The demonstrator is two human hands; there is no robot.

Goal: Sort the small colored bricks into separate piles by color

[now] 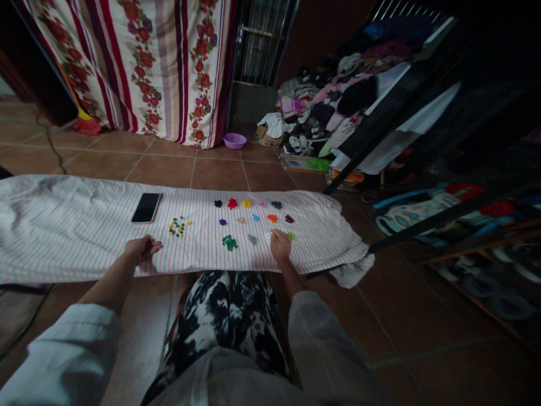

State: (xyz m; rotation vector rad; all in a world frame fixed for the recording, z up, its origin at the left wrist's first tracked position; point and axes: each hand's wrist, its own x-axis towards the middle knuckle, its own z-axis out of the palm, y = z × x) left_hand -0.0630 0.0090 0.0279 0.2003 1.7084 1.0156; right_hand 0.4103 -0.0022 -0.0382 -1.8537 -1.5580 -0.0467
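My right hand (pixel 280 245) is over the right part of the striped cloth, its fingers pressed together beside a light green pile (pixel 291 235); what they hold, if anything, is too small to make out. A grey pile (pixel 252 239) and a dark green pile (pixel 230 243) lie to its left. Beyond it are orange (pixel 272 218) and light blue (pixel 256 217) piles. My left hand (pixel 145 246) hovers near the cloth's front edge, fingers apart and holding nothing visible. Mixed green and yellow pieces (pixel 177 226) are scattered to its right.
A phone (pixel 146 208) lies on the striped cloth (pixel 194 256) beyond my left hand. Black (pixel 218 203), red (pixel 232 203) and yellow (pixel 247 203) piles are in the back row. A purple basin (pixel 235 141) and heaped clothes (pixel 321 107) stand on the floor beyond.
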